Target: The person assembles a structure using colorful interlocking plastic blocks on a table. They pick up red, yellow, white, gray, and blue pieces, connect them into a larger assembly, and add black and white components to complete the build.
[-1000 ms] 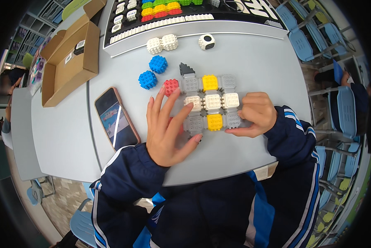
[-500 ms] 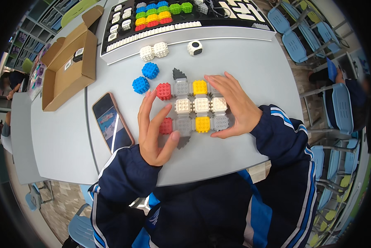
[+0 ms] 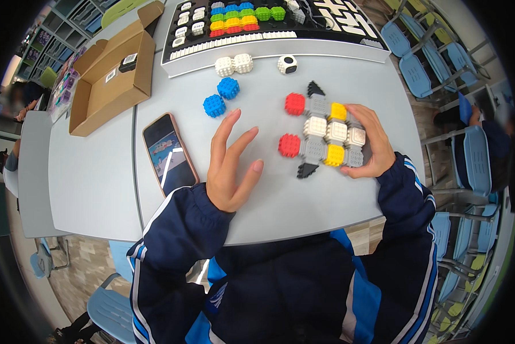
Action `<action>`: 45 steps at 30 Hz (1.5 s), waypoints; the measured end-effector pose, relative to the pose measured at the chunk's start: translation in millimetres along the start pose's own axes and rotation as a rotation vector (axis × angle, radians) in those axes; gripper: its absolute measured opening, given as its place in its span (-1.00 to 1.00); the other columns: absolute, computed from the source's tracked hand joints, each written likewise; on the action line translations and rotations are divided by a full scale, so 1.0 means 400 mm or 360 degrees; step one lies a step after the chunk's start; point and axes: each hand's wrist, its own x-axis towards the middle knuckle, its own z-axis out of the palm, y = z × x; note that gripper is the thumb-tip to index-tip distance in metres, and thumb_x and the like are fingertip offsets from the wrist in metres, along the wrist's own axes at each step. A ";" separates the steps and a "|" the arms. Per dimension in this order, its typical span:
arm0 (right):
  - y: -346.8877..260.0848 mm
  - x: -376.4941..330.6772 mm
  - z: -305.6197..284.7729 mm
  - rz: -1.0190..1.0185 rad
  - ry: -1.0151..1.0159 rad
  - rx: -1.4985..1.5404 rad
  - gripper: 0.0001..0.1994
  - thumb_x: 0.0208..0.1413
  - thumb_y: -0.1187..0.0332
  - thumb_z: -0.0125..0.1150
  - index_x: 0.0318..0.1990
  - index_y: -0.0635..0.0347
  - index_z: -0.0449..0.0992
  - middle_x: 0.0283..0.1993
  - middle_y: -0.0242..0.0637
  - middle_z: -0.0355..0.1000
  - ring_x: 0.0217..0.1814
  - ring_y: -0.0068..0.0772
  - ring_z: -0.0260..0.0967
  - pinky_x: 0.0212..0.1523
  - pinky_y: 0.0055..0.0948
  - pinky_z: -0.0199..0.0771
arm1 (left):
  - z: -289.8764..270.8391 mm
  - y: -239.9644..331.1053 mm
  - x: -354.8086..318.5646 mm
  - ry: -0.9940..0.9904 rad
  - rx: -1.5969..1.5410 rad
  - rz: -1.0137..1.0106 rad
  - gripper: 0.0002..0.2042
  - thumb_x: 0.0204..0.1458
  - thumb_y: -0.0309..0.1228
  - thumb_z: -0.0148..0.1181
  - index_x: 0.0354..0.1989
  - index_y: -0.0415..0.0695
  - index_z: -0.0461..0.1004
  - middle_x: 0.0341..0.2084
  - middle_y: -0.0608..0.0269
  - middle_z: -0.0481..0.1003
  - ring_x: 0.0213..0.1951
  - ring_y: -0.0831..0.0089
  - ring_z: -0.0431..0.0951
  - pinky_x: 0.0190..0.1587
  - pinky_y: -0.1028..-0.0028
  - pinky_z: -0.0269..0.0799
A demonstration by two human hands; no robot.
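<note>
On a grey table (image 3: 292, 209), the right hand (image 3: 378, 146) clasps a multicoloured block model (image 3: 336, 132), the left hand (image 3: 227, 180) spread wide nearby.

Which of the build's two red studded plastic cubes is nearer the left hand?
The lower red cube, on the side toward the person's body; the upper red cube sits farther from the left hand.
</note>
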 end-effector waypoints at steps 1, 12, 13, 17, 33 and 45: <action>0.004 -0.011 0.000 0.0057 0.0060 -0.0070 0.05 -0.35 0.22 0.62 0.40 0.29 0.21 0.36 0.10 0.25 0.39 0.19 0.20 0.40 -0.02 0.20 | 0.001 -0.001 0.000 0.0000 0.0013 0.0028 -0.55 0.09 -0.53 0.23 0.21 -0.29 0.44 0.39 -0.28 0.15 0.41 -0.18 0.19 0.42 0.06 0.10; 0.002 -0.030 0.036 0.0769 0.0415 -0.0847 0.09 -0.31 -0.12 0.65 0.38 0.19 0.22 0.32 0.08 0.15 0.31 0.15 0.11 0.34 0.02 0.13 | 0.006 0.000 0.003 -0.0058 -0.0047 0.0008 -0.58 0.10 -0.52 0.23 0.18 -0.26 0.47 0.39 -0.25 0.16 0.42 -0.16 0.18 0.42 0.10 0.08; 0.001 -0.026 0.036 0.0766 0.0406 -0.0837 0.08 -0.30 -0.14 0.64 0.38 0.18 0.23 0.32 0.07 0.14 0.30 0.13 0.09 0.34 0.02 0.10 | 0.006 -0.001 0.003 -0.0066 -0.0047 0.0008 -0.58 0.10 -0.52 0.24 0.17 -0.26 0.47 0.39 -0.25 0.16 0.42 -0.15 0.17 0.42 0.10 0.08; -0.028 -0.008 0.034 0.0674 0.0386 -0.0759 0.05 -0.28 -0.13 0.64 0.38 0.13 0.25 0.33 0.04 0.15 0.29 0.08 0.07 0.33 0.00 0.08 | 0.007 -0.002 0.003 -0.0082 -0.0040 -0.0002 -0.61 0.11 -0.51 0.23 0.14 -0.26 0.49 0.40 -0.23 0.16 0.43 -0.15 0.16 0.43 0.10 0.07; 0.049 0.011 0.036 0.0671 0.0507 -0.0894 -0.23 -0.07 -0.09 0.52 0.26 0.06 0.42 0.32 -0.19 0.25 0.25 -0.12 0.20 0.24 -0.12 0.08 | 0.008 0.004 0.009 -0.0068 0.0010 -0.0045 -0.68 0.11 -0.55 0.22 0.07 -0.25 0.54 0.36 -0.18 0.25 0.42 -0.12 0.20 0.41 0.10 0.11; 0.060 0.012 0.032 0.0659 0.0514 -0.0891 -0.20 -0.13 -0.11 0.54 0.27 0.03 0.42 0.31 -0.25 0.28 0.25 -0.15 0.21 0.25 -0.13 0.07 | 0.018 -0.002 0.006 -0.0067 -0.0010 -0.0028 -0.69 0.10 -0.57 0.23 0.04 -0.26 0.55 0.33 -0.16 0.29 0.39 -0.10 0.25 0.39 0.13 0.15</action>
